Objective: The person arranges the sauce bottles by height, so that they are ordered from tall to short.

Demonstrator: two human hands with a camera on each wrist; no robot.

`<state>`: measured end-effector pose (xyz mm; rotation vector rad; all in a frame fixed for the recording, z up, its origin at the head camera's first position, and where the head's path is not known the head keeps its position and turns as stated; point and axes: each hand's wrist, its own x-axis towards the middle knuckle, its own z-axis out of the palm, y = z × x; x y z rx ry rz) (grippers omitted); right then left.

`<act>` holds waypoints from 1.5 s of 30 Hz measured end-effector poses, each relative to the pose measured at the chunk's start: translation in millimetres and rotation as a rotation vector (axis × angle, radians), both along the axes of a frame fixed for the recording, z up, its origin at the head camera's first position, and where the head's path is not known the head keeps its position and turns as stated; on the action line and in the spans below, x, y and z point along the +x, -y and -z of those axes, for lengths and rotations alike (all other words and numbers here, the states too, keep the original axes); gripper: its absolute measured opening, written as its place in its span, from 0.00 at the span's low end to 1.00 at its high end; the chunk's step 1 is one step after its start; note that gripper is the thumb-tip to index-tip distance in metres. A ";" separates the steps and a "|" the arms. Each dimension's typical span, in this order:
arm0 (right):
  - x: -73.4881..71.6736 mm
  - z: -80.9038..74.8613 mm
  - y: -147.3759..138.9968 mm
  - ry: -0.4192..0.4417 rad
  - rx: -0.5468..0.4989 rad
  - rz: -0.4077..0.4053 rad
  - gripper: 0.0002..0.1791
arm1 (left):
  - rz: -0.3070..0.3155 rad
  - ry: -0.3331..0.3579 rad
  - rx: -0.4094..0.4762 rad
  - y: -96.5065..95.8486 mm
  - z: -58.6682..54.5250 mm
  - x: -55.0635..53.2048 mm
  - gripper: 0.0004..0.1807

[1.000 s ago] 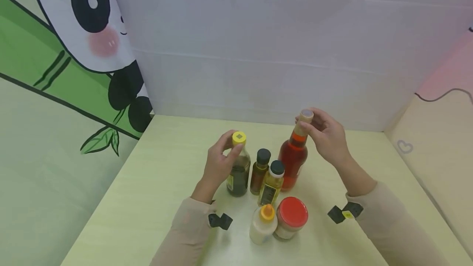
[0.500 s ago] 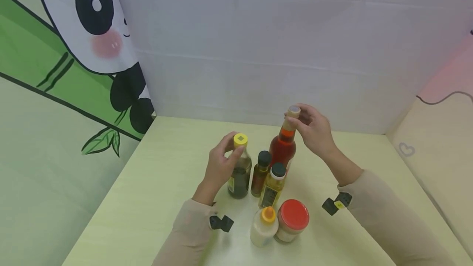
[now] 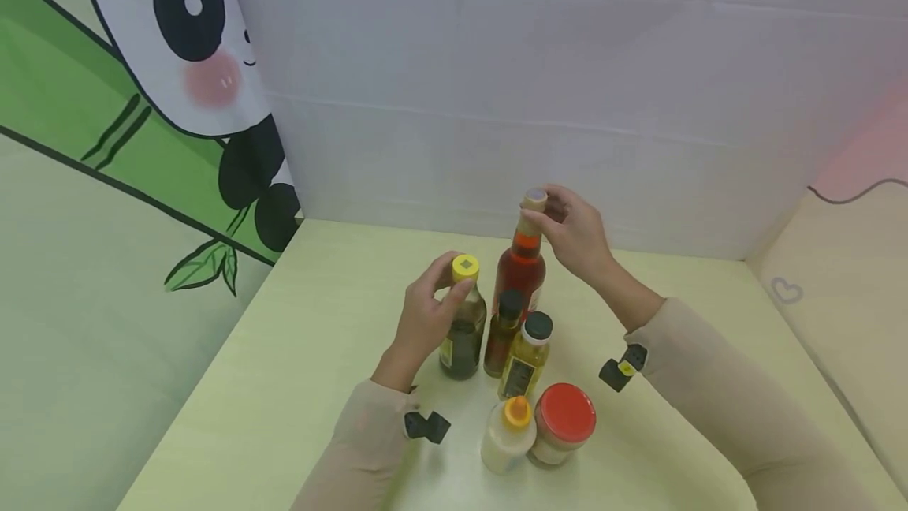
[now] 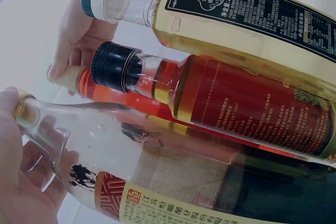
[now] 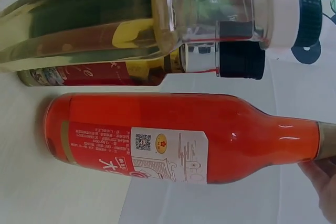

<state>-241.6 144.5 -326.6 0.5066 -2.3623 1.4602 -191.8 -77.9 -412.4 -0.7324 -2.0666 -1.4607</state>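
My left hand (image 3: pixel 423 310) pinches the yellow cap of a dark sauce bottle (image 3: pixel 463 341), which stands upright at the left of the group. With thumb and fingers my right hand (image 3: pixel 578 235) grips the tan-wrapped neck of a tall bottle of red liquid (image 3: pixel 521 274), at the back of the group. In the right wrist view the red bottle (image 5: pixel 157 137) shows a red and white label. Between the held bottles stands a slim bottle with a black cap (image 3: pixel 502 333), partly covering the red one. Just in front is a yellow oil bottle (image 3: pixel 526 357) with a dark green cap.
Nearest to me are a white squeeze bottle (image 3: pixel 507 440) with an orange tip and a jar with a red lid (image 3: pixel 565 416), side by side. The pale table (image 3: pixel 319 322) ends at a white wall (image 3: pixel 496 101); a painted panel (image 3: pixel 142 148) borders the left.
My right hand has moved the red bottle leftward and slightly back, to behind the slim black-capped bottle. The left hand stays on the yellow cap, and the other containers have not moved.
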 end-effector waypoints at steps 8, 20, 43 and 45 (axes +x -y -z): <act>-12.8 -2.7 14.0 0.029 -0.010 -0.027 0.20 | -0.002 0.017 0.006 -1.2 -0.6 0.7 0.32; -24.3 -3.6 27.5 0.022 0.038 -0.025 0.20 | -0.005 0.036 0.012 -2.9 0.8 2.5 0.34; -56.0 -1.4 57.1 0.065 0.066 -0.074 0.21 | 0.000 0.011 0.007 1.3 2.1 4.2 0.29; -58.9 -2.2 60.1 0.045 0.083 -0.084 0.21 | 0.001 0.007 0.008 1.8 1.5 3.9 0.29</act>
